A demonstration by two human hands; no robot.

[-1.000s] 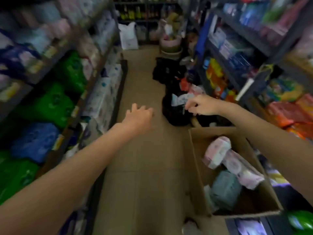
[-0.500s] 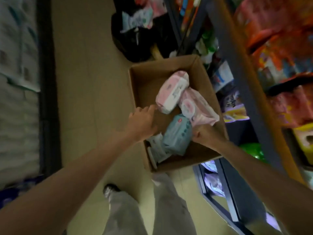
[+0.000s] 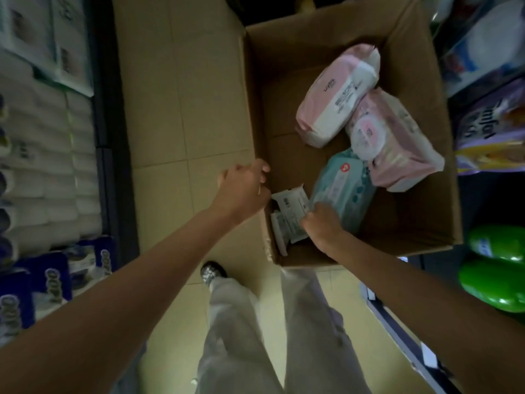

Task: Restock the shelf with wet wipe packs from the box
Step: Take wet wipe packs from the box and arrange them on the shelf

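Right hand: my right hand is down in the box, fingers curled onto the near end of the teal wipe pack; how far they wrap under it I cannot tell.
Left hand: my left hand rests on the box wall at 9 o'clock, fingers loosely curled, gripping nothing I can see.
Teal pack: lies tilted, its 1 o'clock end tucked under the pink pack.
Small white packs: small white packs wedged at 9 o'clock of my right hand.
How to lift: I judge I should slide the teal pack toward 6 o'clock first, clear of the pink one, then raise it.
Box: the cardboard box may shift; my left hand should steady it.
Second pink pack: another pink pack sits at 12 o'clock.
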